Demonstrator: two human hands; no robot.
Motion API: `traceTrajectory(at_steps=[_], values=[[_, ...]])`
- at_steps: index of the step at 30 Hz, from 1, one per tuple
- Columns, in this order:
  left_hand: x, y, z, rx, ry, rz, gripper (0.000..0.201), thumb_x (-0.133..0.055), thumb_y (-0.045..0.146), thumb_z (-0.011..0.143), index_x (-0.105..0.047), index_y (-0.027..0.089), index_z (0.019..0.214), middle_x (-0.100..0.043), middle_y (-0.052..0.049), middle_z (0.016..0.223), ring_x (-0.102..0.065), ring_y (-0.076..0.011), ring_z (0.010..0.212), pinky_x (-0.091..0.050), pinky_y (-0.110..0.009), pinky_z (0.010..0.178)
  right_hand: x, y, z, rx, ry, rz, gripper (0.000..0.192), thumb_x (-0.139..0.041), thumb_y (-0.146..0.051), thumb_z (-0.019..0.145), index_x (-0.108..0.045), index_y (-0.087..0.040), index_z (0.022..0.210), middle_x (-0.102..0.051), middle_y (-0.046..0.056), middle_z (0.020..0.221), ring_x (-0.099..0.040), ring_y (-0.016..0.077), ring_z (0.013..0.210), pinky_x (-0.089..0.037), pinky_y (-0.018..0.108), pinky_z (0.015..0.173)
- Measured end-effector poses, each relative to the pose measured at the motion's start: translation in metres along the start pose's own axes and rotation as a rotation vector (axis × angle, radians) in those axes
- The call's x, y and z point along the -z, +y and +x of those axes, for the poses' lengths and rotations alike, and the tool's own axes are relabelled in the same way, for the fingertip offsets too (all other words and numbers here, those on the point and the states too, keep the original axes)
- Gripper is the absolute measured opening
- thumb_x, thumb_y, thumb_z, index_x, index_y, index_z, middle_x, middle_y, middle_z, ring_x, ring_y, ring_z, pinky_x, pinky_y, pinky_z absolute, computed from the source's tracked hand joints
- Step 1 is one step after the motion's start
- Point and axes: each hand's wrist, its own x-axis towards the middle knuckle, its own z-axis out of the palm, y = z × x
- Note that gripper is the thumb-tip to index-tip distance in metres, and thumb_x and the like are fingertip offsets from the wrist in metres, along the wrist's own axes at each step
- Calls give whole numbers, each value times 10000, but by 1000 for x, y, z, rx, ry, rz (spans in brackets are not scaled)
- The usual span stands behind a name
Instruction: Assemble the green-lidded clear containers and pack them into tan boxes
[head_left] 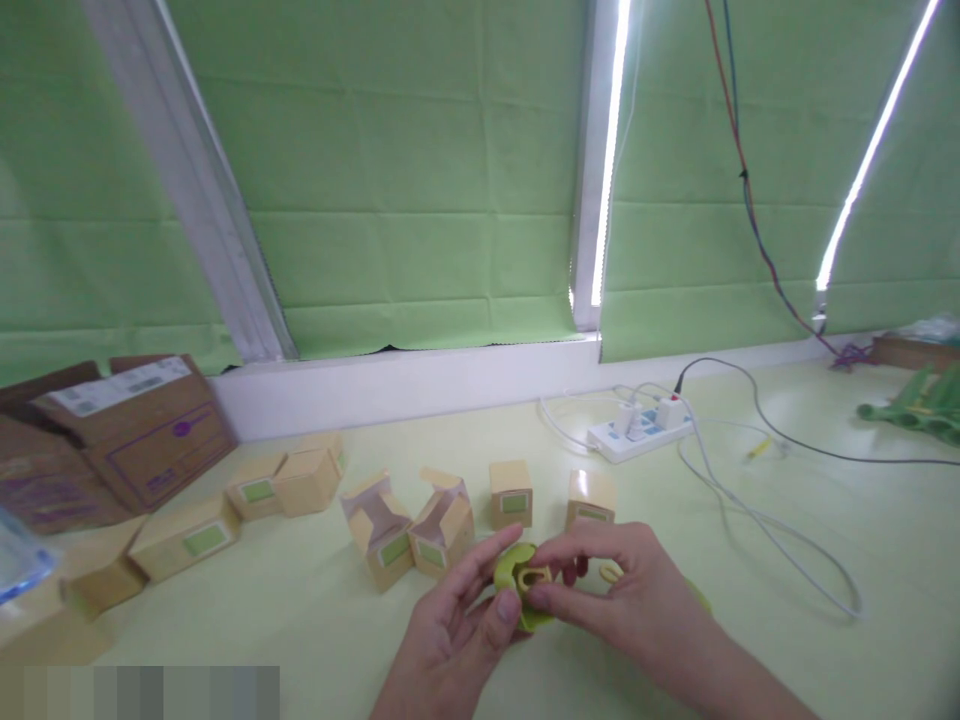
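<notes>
My left hand [450,630] and my right hand [622,590] meet low in the middle of the view. Both pinch a small round yellow-green plastic piece [521,580] with a slot in it, held just above the pale green table [300,620]. Another bit of green plastic [699,597] shows behind my right hand, mostly hidden. Just beyond my fingers stand two open small tan cartons [409,528] and two closed ones [511,493], each with a green label.
More small tan cartons [255,495] lie to the left, beside a brown cardboard box [127,430]. A white power strip [637,432] with trailing cables [780,530] sits at the back right. Green plastic parts [919,405] lie far right. A green curtain wall [420,180] backs the table.
</notes>
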Motion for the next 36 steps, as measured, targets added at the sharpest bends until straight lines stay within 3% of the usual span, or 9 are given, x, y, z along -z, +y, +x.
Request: traceTrajectory(at_steps=[5,11,16,22,26,30,36], values=[[6,-1,4,21,-54,59,460,-820,405,772,-742,250,1198,-775,-101,1151,-695,-290,1111,-547,-376,954,7,-2,1,137,-110,-187,55,-769,-239,813,-824,-243,807,-729,1,643,-654,154,612,-500,254,599],[11,-1,6,62,-137,42,504,-819,339,787,-692,287,1273,-768,-65,1198,-625,-293,1246,-481,-415,1062,10,-2,0,338,-95,-324,91,-712,-232,875,-800,-227,855,-754,18,679,-636,164,614,-493,275,597],[12,-2,4,90,-131,87,499,-816,339,790,-693,290,1271,-751,-66,1244,-614,-296,1263,-465,-416,1082,10,0,-1,428,-140,-369,175,-643,-192,922,-792,-249,850,-778,20,714,-632,163,617,-497,284,631],[9,-5,6,56,-97,98,519,-825,341,786,-673,276,1278,-773,-78,1193,-684,-264,1162,-521,-358,1008,9,-2,-1,441,-91,-463,229,-625,-181,921,-775,-237,758,-748,21,652,-592,158,582,-449,276,585],[5,-4,6,30,-70,75,450,-863,367,733,-695,234,1129,-815,-89,1040,-745,-259,1011,-555,-348,921,9,-2,-1,475,-104,-441,279,-612,-219,953,-772,-218,724,-720,13,604,-563,155,561,-448,277,582],[1,-3,4,0,-117,16,393,-887,338,707,-685,207,1018,-824,-86,937,-760,-252,934,-559,-358,889,8,1,-1,476,-114,-327,257,-594,-249,984,-808,-249,842,-757,5,668,-613,156,601,-476,273,608],[-5,0,2,59,-12,-126,311,-814,450,770,-739,168,877,-804,-52,835,-753,-219,857,-566,-309,835,6,0,-2,425,-24,-212,170,-661,-331,946,-819,-273,976,-780,31,741,-664,188,659,-524,304,623]])
